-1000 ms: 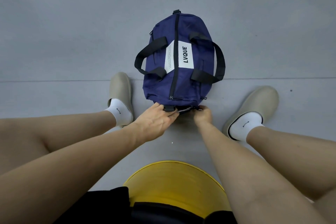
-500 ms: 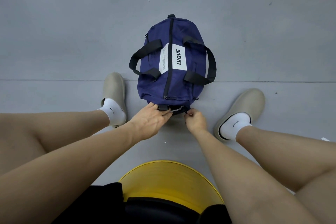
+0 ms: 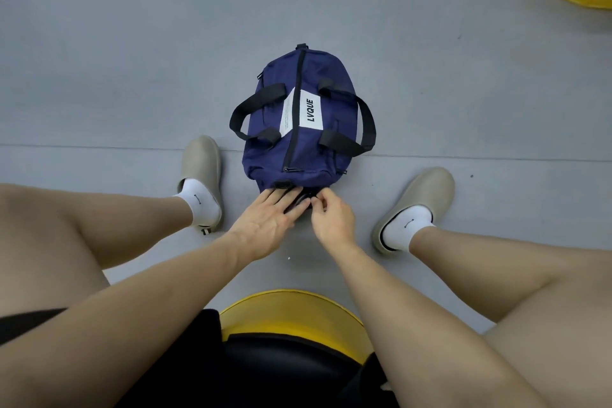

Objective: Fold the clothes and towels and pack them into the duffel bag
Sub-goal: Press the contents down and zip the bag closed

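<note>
1. The duffel bag point(image 3: 304, 142) lies on the grey floor point(image 3: 132, 43) between the person's feet, its long axis running near to far. Its handles are splayed left and right.
2. The top zipper point(image 3: 294, 116) looks closed along its whole length, and no clothes or towels are in view. I judge the main packing to be either finished or not yet begun; which one cannot be told.
3. The step in hand concerns the bag's near end. The left hand point(image 3: 265, 225) lies against that end panel, fingers point(image 3: 281, 200) straight and slightly spread, steadying the fabric.
4. The right hand point(image 3: 331, 222) is just right of it, fingers point(image 3: 326, 202) curled, thumb and forefinger pinched on a small dark zip pull point(image 3: 313, 199) at the end pocket.
5. Whether that pocket is being opened or closed is unclear.
6. The next move probably calls for drawing the pull along its curved track while the left hand keeps the cloth taut, so the slider does not snag.
7. The person sits on a yellow stool point(image 3: 298, 311) at the near edge.
</note>
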